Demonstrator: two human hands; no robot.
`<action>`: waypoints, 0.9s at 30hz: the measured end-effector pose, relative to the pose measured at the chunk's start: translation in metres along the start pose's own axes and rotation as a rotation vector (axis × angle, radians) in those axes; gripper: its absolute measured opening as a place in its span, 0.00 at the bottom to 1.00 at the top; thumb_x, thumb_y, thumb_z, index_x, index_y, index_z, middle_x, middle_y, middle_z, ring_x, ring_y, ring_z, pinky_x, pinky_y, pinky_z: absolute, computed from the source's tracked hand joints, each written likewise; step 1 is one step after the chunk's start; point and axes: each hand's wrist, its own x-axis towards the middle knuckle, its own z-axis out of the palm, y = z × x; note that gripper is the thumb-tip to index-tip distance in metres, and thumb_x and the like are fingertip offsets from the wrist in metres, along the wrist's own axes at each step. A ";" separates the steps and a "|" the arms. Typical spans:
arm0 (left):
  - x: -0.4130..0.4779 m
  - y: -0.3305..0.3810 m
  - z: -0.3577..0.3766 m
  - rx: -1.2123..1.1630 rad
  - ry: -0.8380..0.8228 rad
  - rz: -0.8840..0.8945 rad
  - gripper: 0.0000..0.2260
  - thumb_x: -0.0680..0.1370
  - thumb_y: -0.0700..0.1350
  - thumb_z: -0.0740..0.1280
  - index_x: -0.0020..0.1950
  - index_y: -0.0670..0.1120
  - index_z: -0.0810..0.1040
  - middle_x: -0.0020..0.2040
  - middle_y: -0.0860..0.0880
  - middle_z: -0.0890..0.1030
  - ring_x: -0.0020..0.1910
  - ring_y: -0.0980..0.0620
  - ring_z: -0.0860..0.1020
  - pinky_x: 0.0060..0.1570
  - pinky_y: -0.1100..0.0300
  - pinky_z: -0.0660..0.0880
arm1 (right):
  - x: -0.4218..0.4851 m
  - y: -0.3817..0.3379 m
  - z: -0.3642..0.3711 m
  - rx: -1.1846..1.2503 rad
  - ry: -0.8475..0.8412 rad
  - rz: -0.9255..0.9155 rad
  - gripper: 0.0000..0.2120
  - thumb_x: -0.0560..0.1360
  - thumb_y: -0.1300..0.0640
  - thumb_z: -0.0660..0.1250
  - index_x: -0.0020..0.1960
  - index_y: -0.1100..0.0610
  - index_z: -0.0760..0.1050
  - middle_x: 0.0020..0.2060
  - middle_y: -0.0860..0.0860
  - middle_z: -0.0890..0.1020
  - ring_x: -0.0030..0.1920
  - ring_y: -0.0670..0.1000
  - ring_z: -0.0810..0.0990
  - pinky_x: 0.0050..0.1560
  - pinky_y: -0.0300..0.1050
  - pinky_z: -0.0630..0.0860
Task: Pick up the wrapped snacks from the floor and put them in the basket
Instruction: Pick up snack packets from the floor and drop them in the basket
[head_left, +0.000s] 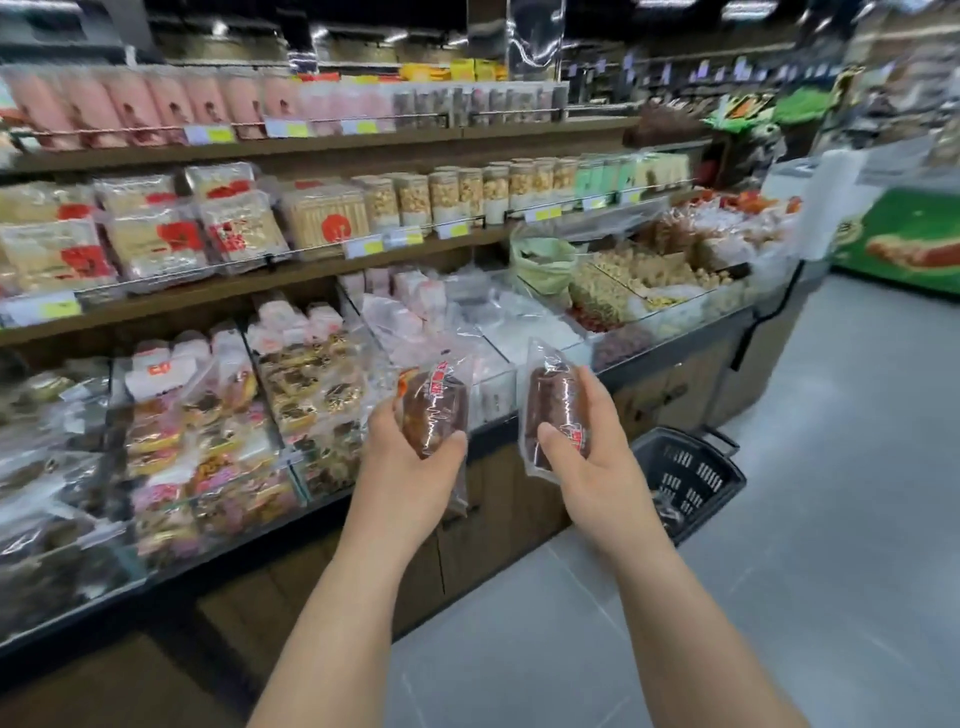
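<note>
Supermarket shelves (322, 148) behind, the left hand (413, 467) gripped one wrapped snack (436, 410), the right hand (589, 467) a second snack (553, 402), both upright, the basket (724, 470) on the floor (805, 545) below, nearer the right hand.

Shelves (260, 280) at left, basket (696, 473) on the floor (779, 571) beside them. Before them, left snack (436, 410) in left hand (410, 467) and right snack (553, 405) in right hand (587, 467).

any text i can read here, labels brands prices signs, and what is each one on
Nothing reads clearly; the whole picture is blurred.
Left snack: red print on the wrapper, too blurred to read.
Right snack: red print on the wrapper, too blurred to read.
Price tags on the shelf rails: too small and blurred.
Shelf packs: red labels, unreadable.
Green banner: yellow mark, unreadable.
</note>
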 end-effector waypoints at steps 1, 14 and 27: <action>0.001 0.006 0.016 -0.001 -0.021 -0.002 0.30 0.76 0.51 0.67 0.75 0.53 0.55 0.58 0.57 0.66 0.53 0.58 0.68 0.47 0.64 0.65 | 0.003 0.005 -0.016 0.008 0.030 0.006 0.30 0.79 0.51 0.61 0.75 0.38 0.50 0.67 0.43 0.65 0.58 0.39 0.71 0.56 0.36 0.66; 0.036 0.059 0.183 -0.018 -0.318 0.073 0.31 0.74 0.52 0.69 0.72 0.52 0.57 0.61 0.54 0.72 0.53 0.54 0.73 0.50 0.61 0.68 | 0.042 0.077 -0.144 0.012 0.365 0.134 0.31 0.75 0.48 0.65 0.70 0.28 0.52 0.69 0.42 0.66 0.65 0.47 0.71 0.66 0.55 0.70; 0.174 0.090 0.314 0.033 -0.519 0.116 0.30 0.71 0.63 0.66 0.69 0.57 0.60 0.57 0.55 0.76 0.58 0.49 0.74 0.58 0.51 0.73 | 0.174 0.131 -0.205 -0.049 0.567 0.166 0.31 0.76 0.49 0.66 0.71 0.31 0.53 0.69 0.43 0.68 0.64 0.49 0.74 0.65 0.52 0.72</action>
